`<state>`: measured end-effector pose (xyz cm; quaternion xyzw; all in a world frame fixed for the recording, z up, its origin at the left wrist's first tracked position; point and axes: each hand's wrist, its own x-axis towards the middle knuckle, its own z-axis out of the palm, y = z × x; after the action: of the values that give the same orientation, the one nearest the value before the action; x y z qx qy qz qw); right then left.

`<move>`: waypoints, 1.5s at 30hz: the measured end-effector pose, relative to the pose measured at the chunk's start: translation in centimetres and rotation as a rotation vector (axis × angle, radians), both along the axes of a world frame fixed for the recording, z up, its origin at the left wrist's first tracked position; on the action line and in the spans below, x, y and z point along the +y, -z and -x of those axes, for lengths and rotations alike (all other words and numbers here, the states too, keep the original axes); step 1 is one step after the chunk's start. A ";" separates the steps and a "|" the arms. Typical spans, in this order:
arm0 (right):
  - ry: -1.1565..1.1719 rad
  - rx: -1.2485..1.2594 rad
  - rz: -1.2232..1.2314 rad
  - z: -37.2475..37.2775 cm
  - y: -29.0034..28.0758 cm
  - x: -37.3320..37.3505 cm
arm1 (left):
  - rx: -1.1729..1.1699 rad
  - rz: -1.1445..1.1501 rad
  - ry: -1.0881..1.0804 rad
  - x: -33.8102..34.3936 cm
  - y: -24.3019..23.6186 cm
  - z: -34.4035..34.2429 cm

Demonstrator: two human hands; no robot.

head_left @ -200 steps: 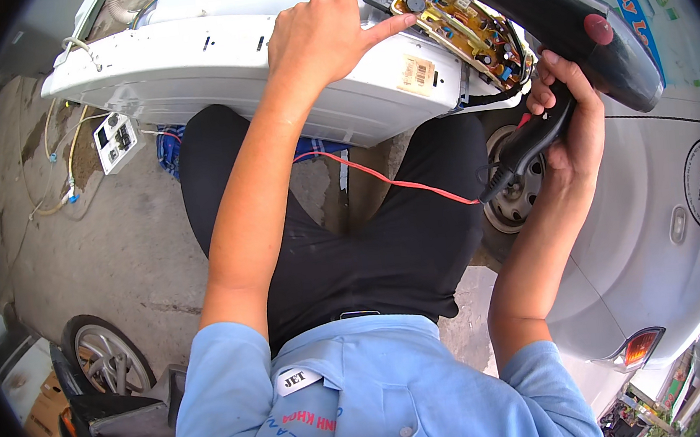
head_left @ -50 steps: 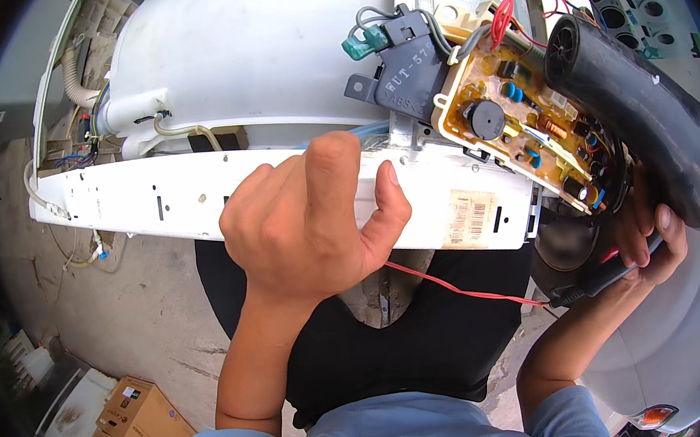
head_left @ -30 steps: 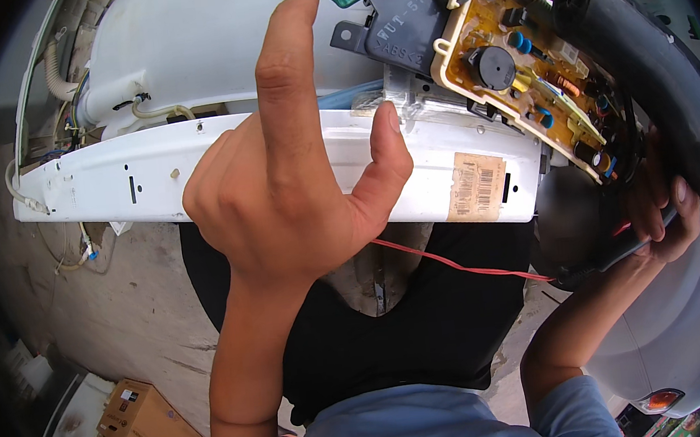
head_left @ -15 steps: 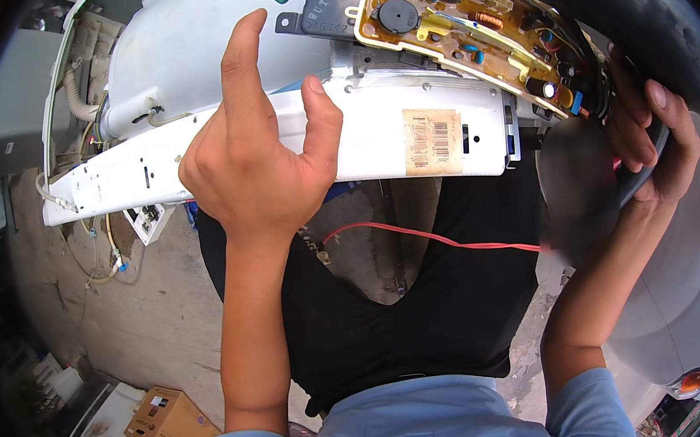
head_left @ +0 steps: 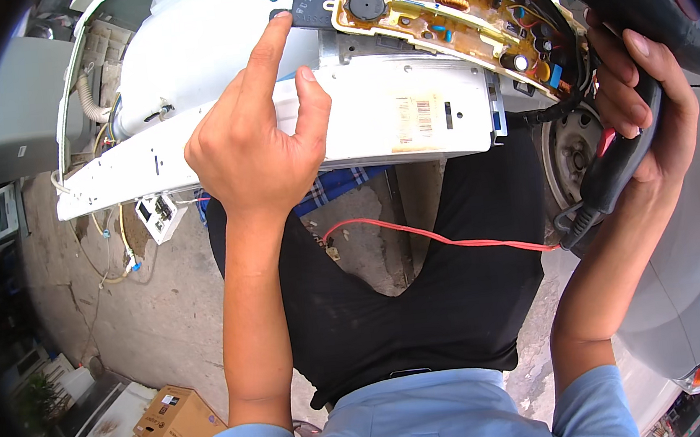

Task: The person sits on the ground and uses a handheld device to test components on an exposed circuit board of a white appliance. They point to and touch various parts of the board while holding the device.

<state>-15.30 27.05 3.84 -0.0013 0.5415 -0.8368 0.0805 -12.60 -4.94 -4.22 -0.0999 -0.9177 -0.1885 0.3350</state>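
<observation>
My right hand (head_left: 646, 97) is wrapped round the handle of a black corded power tool (head_left: 604, 186). A red trigger shows beside my fingers, and the tool's thick body arches over the top right corner. Below it hangs a twisted red cord (head_left: 445, 241). My left hand (head_left: 263, 143) is empty above a white metal panel (head_left: 366, 124), index finger stretched forward and thumb apart, the other fingers curled. Its index fingertip overlaps the edge of a black plastic bracket (head_left: 314, 1); contact cannot be made out. Right of the bracket lies a circuit board (head_left: 416, 31) in a yellowish tray.
A white appliance body (head_left: 182, 45) stands behind the panel. On the left floor are hoses (head_left: 126, 236) and a small white part (head_left: 158, 216). Cardboard boxes (head_left: 172, 429) sit at lower left. A grey vehicle (head_left: 675, 271) with a wheel (head_left: 573, 151) is close on my right.
The view has shifted slightly, so the board and panel sit higher and farther left. The blurred patch over the tool's handle is gone. Both hands keep much the same pose.
</observation>
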 end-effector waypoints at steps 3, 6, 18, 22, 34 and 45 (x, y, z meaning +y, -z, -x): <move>0.015 0.000 -0.031 -0.1 -0.6 -0.8 | 0.008 0.018 -0.005 0.0 0.0 0.1; -0.017 0.009 -0.028 0.2 -0.8 0.0 | 0.013 0.020 -0.009 -0.2 0.2 0.1; -0.044 0.038 -0.239 1.0 -2.5 0.7 | -0.009 -0.003 -0.031 0.0 0.2 0.1; 0.008 0.064 -0.309 0.7 -4.0 -0.7 | 0.014 0.032 -0.062 -0.2 0.0 0.1; 0.041 0.061 -0.339 0.6 -3.4 -0.5 | 0.041 0.045 -0.078 -0.3 0.4 0.2; 0.116 0.001 -0.234 -0.4 -3.5 -2.1 | 0.004 0.036 -0.077 -0.3 0.1 0.1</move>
<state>-14.86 24.92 7.33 0.0390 0.6344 -0.7713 0.0316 -12.70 -5.21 -4.36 -0.0706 -0.9235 -0.1587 0.3419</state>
